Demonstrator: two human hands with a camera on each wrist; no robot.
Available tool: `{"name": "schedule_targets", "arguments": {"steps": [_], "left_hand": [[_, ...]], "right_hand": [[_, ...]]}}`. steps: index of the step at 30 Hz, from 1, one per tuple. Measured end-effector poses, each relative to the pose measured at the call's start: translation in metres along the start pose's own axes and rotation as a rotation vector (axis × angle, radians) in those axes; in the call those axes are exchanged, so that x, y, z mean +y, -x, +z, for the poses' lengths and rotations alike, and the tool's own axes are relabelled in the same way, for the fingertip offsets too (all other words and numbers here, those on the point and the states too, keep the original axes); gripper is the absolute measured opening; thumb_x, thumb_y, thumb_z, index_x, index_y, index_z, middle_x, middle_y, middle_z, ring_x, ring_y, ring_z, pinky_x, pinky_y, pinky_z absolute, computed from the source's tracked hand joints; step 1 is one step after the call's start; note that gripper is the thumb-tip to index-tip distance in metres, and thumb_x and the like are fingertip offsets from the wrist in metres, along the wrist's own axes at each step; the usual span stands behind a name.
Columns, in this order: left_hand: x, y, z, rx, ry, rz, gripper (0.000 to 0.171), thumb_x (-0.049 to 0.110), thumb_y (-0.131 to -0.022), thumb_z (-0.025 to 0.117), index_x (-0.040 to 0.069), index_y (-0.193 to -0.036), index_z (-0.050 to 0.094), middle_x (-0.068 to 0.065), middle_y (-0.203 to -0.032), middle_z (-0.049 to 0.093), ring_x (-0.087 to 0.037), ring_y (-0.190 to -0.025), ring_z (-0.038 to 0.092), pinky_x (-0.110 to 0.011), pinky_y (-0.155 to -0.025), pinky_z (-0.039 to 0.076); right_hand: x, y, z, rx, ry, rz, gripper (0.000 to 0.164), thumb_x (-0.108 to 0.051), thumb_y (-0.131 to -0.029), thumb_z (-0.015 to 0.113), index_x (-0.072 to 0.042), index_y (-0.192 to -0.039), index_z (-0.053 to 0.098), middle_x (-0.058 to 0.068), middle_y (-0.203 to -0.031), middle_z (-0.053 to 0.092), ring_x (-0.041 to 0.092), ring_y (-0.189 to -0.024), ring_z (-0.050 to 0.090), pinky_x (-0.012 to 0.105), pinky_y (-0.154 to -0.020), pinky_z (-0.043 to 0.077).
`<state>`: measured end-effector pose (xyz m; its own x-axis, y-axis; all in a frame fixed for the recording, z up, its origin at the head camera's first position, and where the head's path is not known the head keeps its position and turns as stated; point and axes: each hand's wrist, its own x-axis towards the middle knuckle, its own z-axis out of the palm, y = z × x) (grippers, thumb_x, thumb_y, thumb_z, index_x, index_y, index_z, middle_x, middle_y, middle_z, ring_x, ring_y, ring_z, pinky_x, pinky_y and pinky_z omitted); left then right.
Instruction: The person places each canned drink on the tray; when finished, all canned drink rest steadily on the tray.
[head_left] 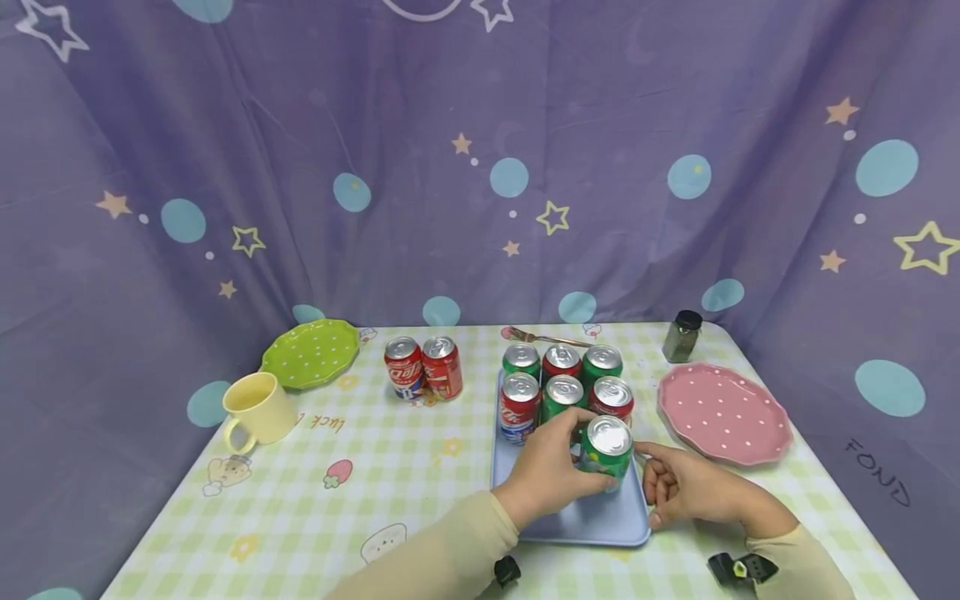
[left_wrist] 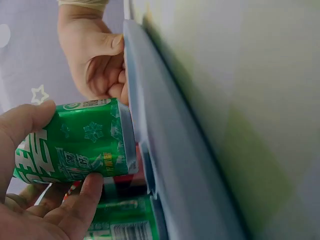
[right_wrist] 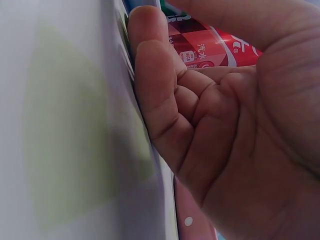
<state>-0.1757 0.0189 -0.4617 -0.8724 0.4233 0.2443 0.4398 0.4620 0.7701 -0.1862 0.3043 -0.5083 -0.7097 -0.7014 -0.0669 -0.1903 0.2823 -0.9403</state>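
Observation:
My left hand [head_left: 551, 471] grips a green soda can [head_left: 608, 450], thumb on the near side and fingers round the far side. The can stands nearly upright close over the front right part of a light blue tray [head_left: 573, 525]. Behind it on the tray are two rows of red and green cans, among them a red can [head_left: 519, 408] and a green can [head_left: 563, 392]. My right hand [head_left: 693, 487] holds the tray's right edge. Its thumb is at the rim and its fingers are curled, as the left wrist view shows.
Two red cans [head_left: 442, 371] stand together left of the tray. Farther left are a yellow mug [head_left: 262, 408] and a green dotted plate [head_left: 311, 354]. A fork [head_left: 551, 337] lies behind the tray. To the right are a pink dotted plate [head_left: 723, 412] and a black-lidded jar [head_left: 682, 340].

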Motion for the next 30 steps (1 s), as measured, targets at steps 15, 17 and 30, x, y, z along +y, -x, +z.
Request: {"name": "schedule_targets", "arguments": {"steps": [15,17,30], "left_hand": [[0.0,-0.005,0.017,0.017,-0.032,-0.026,0.077,0.029,-0.074,0.099,0.023,-0.139,0.058,0.013,-0.127,0.06,-0.009,-0.115,0.062,-0.019,-0.09,0.054],[0.0,-0.005,0.017,0.019,-0.03,-0.028,0.078,0.029,-0.075,0.098,0.022,-0.14,0.057,0.012,-0.127,0.06,-0.009,-0.116,0.062,-0.02,-0.091,0.054],[0.0,-0.004,0.02,0.056,-0.101,0.003,0.085,0.031,-0.075,0.098,0.021,-0.145,0.051,0.01,-0.13,0.06,-0.01,-0.116,0.062,-0.024,-0.098,0.052]], "right_hand": [[-0.006,-0.003,-0.001,0.014,0.132,-0.004,0.062,-0.015,-0.077,0.093,-0.001,-0.123,0.052,0.014,-0.092,0.067,0.014,-0.073,0.064,0.029,-0.061,0.057],[-0.007,-0.003,-0.001,0.015,0.127,-0.001,0.066,-0.014,-0.077,0.093,0.0,-0.126,0.051,0.014,-0.092,0.067,0.014,-0.073,0.064,0.029,-0.061,0.057],[-0.006,-0.002,0.0,0.012,0.115,-0.009,0.072,-0.012,-0.077,0.093,-0.002,-0.133,0.049,0.016,-0.092,0.067,0.014,-0.073,0.065,0.029,-0.061,0.057]]}}
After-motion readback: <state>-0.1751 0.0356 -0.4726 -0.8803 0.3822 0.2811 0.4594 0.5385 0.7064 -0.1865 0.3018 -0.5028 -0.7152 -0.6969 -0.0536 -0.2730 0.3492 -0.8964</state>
